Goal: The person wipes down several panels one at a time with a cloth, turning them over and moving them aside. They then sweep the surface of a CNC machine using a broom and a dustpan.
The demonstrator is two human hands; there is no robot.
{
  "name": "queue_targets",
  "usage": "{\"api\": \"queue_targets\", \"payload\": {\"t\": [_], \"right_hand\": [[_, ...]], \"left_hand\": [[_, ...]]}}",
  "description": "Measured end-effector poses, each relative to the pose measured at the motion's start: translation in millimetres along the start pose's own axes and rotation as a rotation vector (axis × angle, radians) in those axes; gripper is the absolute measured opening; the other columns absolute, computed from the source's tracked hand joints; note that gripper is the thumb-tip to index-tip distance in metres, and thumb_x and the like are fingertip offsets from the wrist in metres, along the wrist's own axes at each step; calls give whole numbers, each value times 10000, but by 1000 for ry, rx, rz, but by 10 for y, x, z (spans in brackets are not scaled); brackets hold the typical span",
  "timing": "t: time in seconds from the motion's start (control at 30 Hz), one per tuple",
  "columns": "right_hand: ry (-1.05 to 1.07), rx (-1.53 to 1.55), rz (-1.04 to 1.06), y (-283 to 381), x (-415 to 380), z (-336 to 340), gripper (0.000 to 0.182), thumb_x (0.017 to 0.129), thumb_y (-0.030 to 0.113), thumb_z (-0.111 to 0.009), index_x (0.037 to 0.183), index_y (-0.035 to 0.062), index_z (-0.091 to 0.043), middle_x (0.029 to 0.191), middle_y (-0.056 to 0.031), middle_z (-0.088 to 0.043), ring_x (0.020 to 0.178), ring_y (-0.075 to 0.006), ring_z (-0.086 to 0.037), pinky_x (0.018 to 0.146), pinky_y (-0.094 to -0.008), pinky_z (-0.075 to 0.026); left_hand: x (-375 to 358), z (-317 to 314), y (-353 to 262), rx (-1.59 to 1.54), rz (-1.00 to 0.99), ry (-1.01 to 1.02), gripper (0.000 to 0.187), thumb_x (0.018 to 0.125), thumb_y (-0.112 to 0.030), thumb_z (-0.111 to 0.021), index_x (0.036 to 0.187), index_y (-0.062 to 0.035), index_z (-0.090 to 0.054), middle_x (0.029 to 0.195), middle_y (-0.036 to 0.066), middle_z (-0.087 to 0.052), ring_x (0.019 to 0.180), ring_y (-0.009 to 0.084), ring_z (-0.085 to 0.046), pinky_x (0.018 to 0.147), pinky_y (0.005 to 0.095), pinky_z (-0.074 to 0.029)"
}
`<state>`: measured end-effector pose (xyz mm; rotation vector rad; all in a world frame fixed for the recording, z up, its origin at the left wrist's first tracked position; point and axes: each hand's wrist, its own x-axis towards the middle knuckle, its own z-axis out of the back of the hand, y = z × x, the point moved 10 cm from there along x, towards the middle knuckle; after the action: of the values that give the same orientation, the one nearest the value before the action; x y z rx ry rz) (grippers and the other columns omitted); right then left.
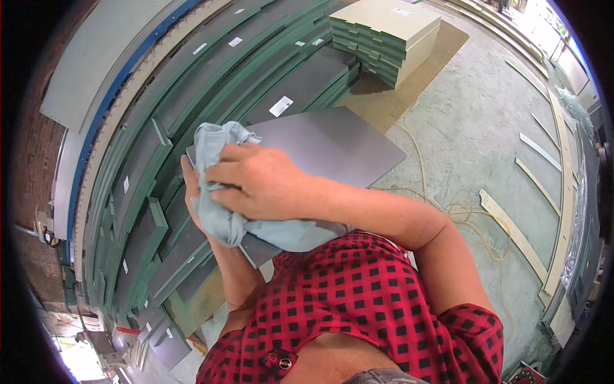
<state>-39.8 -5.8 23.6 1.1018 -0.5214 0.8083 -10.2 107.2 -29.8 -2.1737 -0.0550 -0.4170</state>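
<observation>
A flat grey panel (pixel 332 144) lies tilted in front of my chest, its far corner pointing right. My right hand (pixel 259 182) reaches across it with fingers bent into a bunched light-blue cloth (pixel 220 214), pressed near the panel's left edge. Part of the cloth hangs over the panel's near side, against my shirt. My left hand (pixel 192 195) grips the panel's left edge from outside and below. Most of its fingers are hidden behind the cloth and panel.
Long stacks of dark panels with green edges (pixel 211 83) fill the left side, some with white labels. A cream-topped stack of boards (pixel 390 32) stands at the back on brown sheeting (pixel 441 48). A pale cord (pixel 416 150) and narrow strips (pixel 511 224) lie on the floor at right.
</observation>
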Motion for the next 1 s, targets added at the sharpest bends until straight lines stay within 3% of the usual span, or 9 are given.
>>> {"api": "queue_targets", "payload": {"t": [0.07,0.3,0.43,0.5,0.6,0.73,0.87,0.93,1.0], "right_hand": [[43,-10,-122,-282,-97,53,236,755,216,-626,953,88,-636,884,-101,-573,774,-299,-583,692,-401,-472],[71,-512,-741,-2503,-1676,1343,212,750,218,-560,869,67,-650,872,-178,-607,825,-350,-592,722,-416,-470],[-116,-780,-1239,-3001,-2895,2544,264,696,245,-571,773,6,-653,822,-233,-620,799,-365,-612,713,-438,-468],[-282,-710,-1172,-3038,-3062,2847,260,697,243,-575,722,-4,-652,740,-227,-623,700,-317,-630,665,-415,-471],[-469,-400,-927,-2969,-2682,2955,241,731,198,-585,730,-36,-643,574,-99,-566,568,-105,-505,552,-299,-428],[-508,27,-707,-1921,-1156,2308,221,791,174,-577,855,-21,-658,721,-35,-610,648,-95,-516,597,-246,-431],[-300,233,-491,-1020,-104,1308,231,761,173,-654,919,5,-662,816,-23,-623,728,-68,-524,618,-227,-429],[-291,154,-148,-592,255,836,256,741,158,-672,954,17,-651,866,-77,-638,766,-137,-578,626,-280,-463],[-165,145,-25,-296,468,288,243,759,203,-637,954,60,-660,865,-110,-625,804,-243,-607,694,-341,-476]], "left_hand": [[-8,424,-98,360,-20,-468,637,891,-171,-458,1417,-24,-131,1227,141,-470,1051,249,-540,897,345,-448],[-49,365,2,128,-12,-511,718,860,-138,-495,1442,-113,-75,1268,130,-430,1038,254,-543,825,373,-487],[17,319,-14,145,-9,-432,712,857,-126,-498,1441,-109,-91,1268,132,-431,1030,242,-547,818,363,-489],[45,318,-6,105,-22,-429,700,860,-131,-496,1440,-108,-103,1271,134,-430,1022,237,-551,816,354,-489],[74,455,27,94,-5,-440,693,867,-139,-485,1441,-113,-98,1255,133,-440,1010,230,-555,817,349,-489],[53,384,-16,123,-46,-479,617,883,-166,-472,1420,-95,-178,1222,130,-470,1007,222,-555,812,343,-489],[82,300,30,38,-13,-332,458,912,-264,-445,1306,-52,-345,1184,129,-506,1019,221,-553,809,333,-489],[72,238,-20,117,-22,-335,446,919,-318,-435,1263,-39,-386,1175,128,-515,1030,227,-549,821,337,-485],[-8,423,-109,94,-63,-552,538,908,-434,-416,1261,-29,-392,1209,133,-497,1078,250,-523,890,363,-448]]}}
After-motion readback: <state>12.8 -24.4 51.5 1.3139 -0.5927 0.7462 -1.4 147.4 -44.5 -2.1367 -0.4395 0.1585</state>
